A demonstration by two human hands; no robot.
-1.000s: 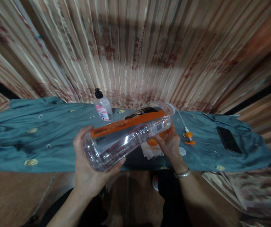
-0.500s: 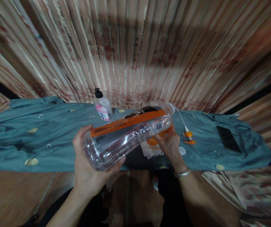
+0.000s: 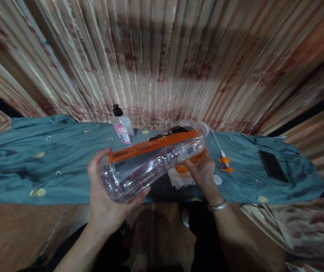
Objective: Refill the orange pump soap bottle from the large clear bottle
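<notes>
A large clear plastic bottle [image 3: 156,160] with an orange-and-black label lies tilted across my view, its uncapped-looking neck up to the right. My left hand [image 3: 104,192] is wrapped around its base, thumb underneath. Close below the neck end, my right hand [image 3: 204,172] is curled against the bottle, partly hidden by it. Some orange shows between that hand's thumb and fingers; whether it is the label or another thing is unclear. A pump dispenser [image 3: 226,162] with an orange head and white tube lies right of the hand, and a white disc [image 3: 218,180] beside the wrist.
A small bottle [image 3: 124,128] with a black cap and pink label stands at the back left. On the right lies a black phone [image 3: 273,166]. A white sheet or packet [image 3: 180,180] with orange print sits under the bottle. Green cloth [image 3: 71,162] covers the narrow table before a striped curtain [image 3: 156,56].
The large bottle has rolled or shifted very slightly in my hands. Everything else looks the same.
</notes>
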